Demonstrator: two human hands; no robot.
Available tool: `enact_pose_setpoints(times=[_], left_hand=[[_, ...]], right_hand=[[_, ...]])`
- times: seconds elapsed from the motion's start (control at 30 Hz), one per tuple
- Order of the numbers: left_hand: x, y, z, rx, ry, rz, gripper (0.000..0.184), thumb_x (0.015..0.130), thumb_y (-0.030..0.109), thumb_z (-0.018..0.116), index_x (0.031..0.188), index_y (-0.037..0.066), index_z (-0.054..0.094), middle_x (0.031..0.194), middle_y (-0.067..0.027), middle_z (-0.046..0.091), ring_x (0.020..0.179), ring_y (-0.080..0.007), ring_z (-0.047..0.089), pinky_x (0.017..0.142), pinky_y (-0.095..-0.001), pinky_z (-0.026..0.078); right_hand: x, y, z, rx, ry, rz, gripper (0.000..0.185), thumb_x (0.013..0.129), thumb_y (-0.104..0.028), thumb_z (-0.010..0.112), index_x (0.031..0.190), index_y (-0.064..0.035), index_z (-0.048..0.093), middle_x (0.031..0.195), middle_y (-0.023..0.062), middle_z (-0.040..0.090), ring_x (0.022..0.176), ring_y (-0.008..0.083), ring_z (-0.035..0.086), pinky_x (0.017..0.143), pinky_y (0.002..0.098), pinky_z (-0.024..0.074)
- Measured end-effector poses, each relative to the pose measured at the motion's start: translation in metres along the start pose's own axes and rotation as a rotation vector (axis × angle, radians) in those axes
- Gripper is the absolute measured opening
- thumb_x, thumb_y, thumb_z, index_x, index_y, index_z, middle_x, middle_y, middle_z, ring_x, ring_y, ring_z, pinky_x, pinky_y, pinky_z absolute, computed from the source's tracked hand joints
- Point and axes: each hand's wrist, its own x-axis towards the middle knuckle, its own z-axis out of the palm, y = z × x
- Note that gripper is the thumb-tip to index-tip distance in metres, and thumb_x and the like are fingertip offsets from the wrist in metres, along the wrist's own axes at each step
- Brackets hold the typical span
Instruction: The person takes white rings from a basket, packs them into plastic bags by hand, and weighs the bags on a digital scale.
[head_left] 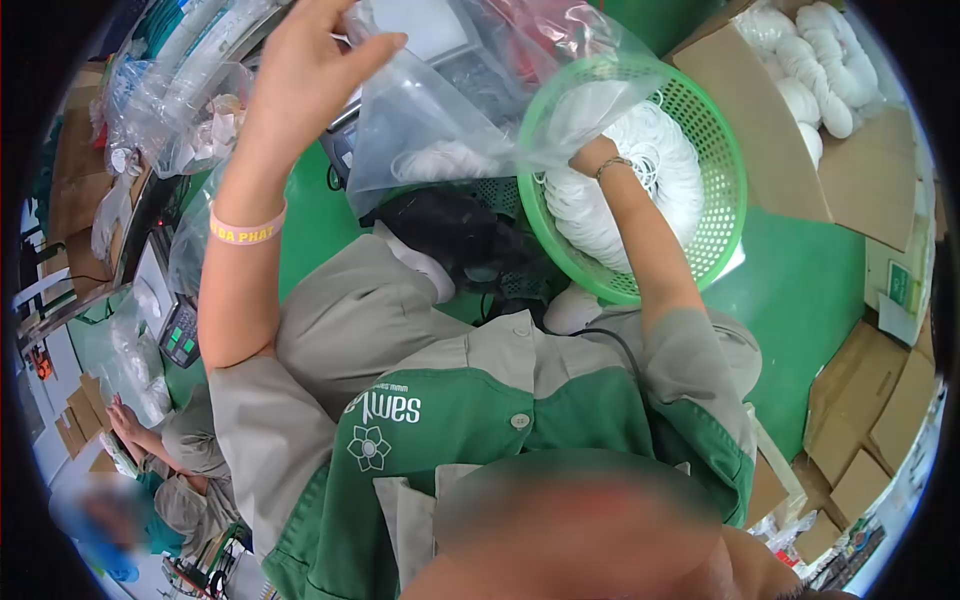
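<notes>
My left hand, with a pink lettered band on the forearm, is raised at the top left. Its thumb is stretched away from the fingers beside a large clear plastic bag; some fingertips are cut off by the frame edge. My right hand reaches over a green perforated basket. Its fingers are closed at the bag's gathered edge and partly covered by plastic. Coiled white cord fills much of the basket beneath that wrist. White material shows through the bag's lower part.
An open carton with white skeins stands at the upper right. Flattened cardboard lies below it. Plastic bags and a keypad device are on the left. Another person sits at the lower left.
</notes>
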Motion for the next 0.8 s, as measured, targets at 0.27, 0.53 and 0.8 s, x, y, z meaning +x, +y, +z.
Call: enact_pose_setpoints(times=[0.27, 0.53, 0.8], left_hand=[[0.003, -0.024, -0.001, -0.51, -0.235, 0.367, 0.064, 0.065, -0.003, 0.048, 0.128, 0.001, 0.037, 0.118, -0.01, 0.045, 0.057, -0.008, 0.047, 0.049, -0.0227, 0.039], [-0.008, -0.012, 0.007, -0.105, -0.354, 0.139, 0.064, 0.064, 0.01, 0.053, 0.126, 0.001, 0.04, 0.072, -0.0077, 0.054, 0.052, -0.0107, 0.045, 0.048, -0.0259, 0.039], [-0.019, 0.032, 0.006, -0.47, -0.375, 0.019, 0.075, 0.066, -0.004, 0.054, 0.134, -0.005, 0.022, 0.119, -0.0106, 0.046, 0.071, -0.0089, 0.051, 0.058, -0.021, 0.042]], right_hand=[[-0.052, 0.06, -0.017, 0.82, 0.64, 0.186, 0.058, 0.066, -0.019, 0.066, 0.119, -0.0063, 0.046, 0.101, 0.0181, 0.06, 0.094, 0.0279, 0.058, 0.081, 0.0335, 0.0446], [-0.161, -0.001, -0.189, 1.752, 1.126, -0.291, 0.043, 0.07, 0.009, 0.054, 0.112, 0.0055, 0.047, 0.106, 0.0132, 0.056, 0.097, 0.0244, 0.055, 0.086, 0.0355, 0.045], [-0.098, -0.115, -0.212, 0.562, 0.373, -0.47, 0.058, 0.068, -0.012, 0.067, 0.121, -0.0094, 0.043, 0.114, 0.0156, 0.054, 0.104, 0.0294, 0.052, 0.084, 0.0352, 0.0431]])
